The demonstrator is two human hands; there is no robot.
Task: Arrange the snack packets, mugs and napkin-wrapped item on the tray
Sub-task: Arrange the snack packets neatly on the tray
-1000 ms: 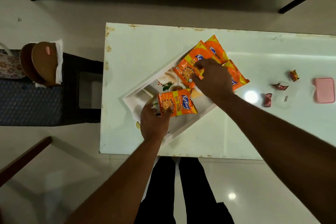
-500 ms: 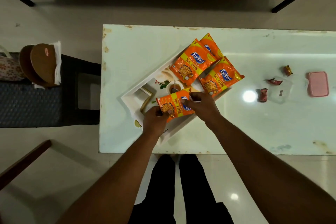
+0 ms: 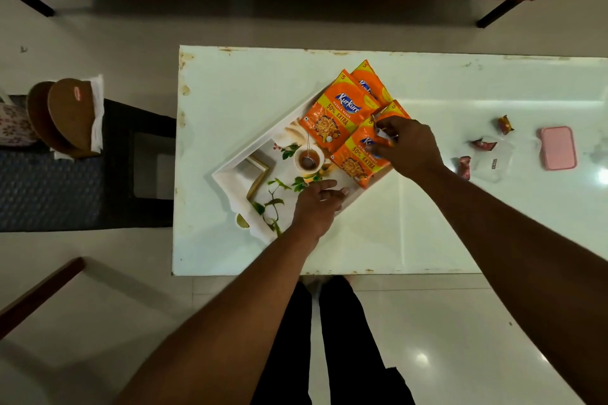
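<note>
A white tray [image 3: 238,159] printed with leaves and a cup is lying cornerwise on the white table [image 3: 243,92], and orange snack packets are crowding its far right end. The rear packet [image 3: 370,84] is sticking out past the far rim. The front packet [image 3: 335,113] is lying partly over it, and the near packet [image 3: 357,158] is lying face up just beside that one, its lower corner reaching the tray's right rim. The right hand [image 3: 409,146] is covering the near packet's upper end, fingers curled and pinching its top edge. An orange corner is showing just beyond the hand, and I cannot tell whether it belongs to a 4th packet. The left hand [image 3: 317,202] is reaching over the tray's near rim with fingers loosely stretched, holding nothing. To the right on the table, well apart from the tray, 3 wrapped sweets [image 3: 483,144], a clear plastic piece [image 3: 493,161] and a pink box [image 3: 557,148] are lying.
</note>
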